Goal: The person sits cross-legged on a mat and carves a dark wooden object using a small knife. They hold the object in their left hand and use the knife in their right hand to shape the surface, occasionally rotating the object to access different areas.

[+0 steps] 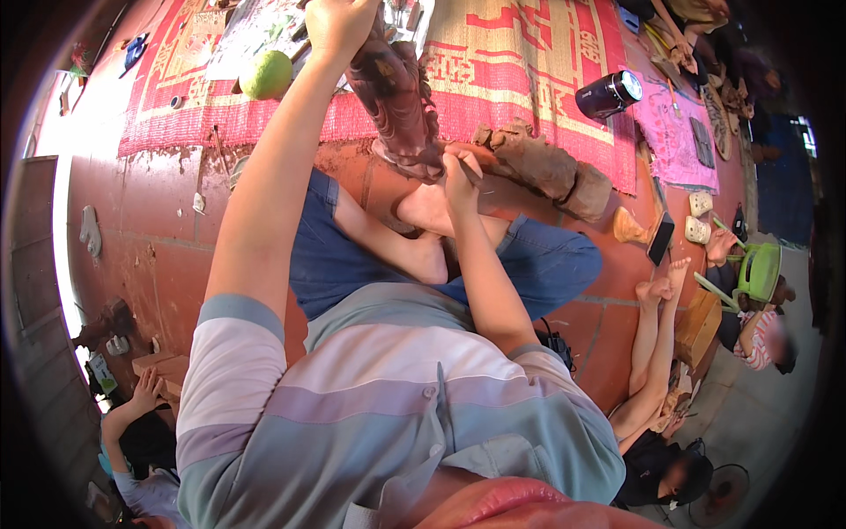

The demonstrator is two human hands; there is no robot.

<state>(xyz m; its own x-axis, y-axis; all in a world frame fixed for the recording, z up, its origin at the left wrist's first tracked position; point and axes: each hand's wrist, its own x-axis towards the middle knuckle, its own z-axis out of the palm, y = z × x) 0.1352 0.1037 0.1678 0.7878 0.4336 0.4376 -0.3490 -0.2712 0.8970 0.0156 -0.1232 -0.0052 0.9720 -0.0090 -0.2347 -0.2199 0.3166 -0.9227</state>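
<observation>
A dark reddish-brown carved wooden statue [393,97] leans away from me, its base on the tiled floor by my bare feet. At the upper edge, my left hand [339,28] is closed against the statue's upper part; its fingertips are partly cut off by the picture edge. My right hand [462,183] is closed in a pinch beside the statue's base. A thin, dark, stick-like tool [477,182] shows between its fingers; its exact kind is too small to tell. The statue's upper end runs out of the picture.
Rough brown wood blocks [546,167] lie right of the statue. A red and yellow woven mat [493,84] spreads beyond, with a green round fruit [266,75] and a black cylindrical lamp [608,95] on it. A phone [660,238] is at the right. Other people sit nearby on both sides.
</observation>
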